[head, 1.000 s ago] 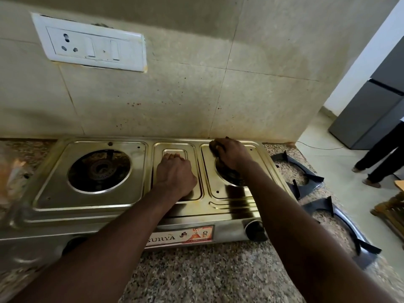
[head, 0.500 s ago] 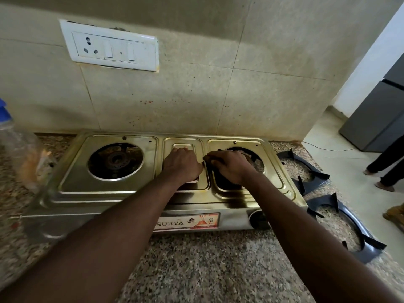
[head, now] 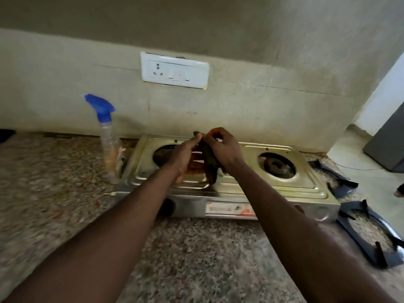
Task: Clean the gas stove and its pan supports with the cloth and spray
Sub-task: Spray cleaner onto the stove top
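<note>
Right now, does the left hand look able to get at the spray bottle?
Probably yes: the spray bottle stands beside the left end of the stove, with nothing between it and the left hand. That hand and the right hand grip the cloth, so it must let go first.

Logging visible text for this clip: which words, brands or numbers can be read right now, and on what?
No text can be read.
Label on the gas stove front: print too blurred to read.
Spray bottle: no legible label.
Socket plate: no lettering visible.
</note>
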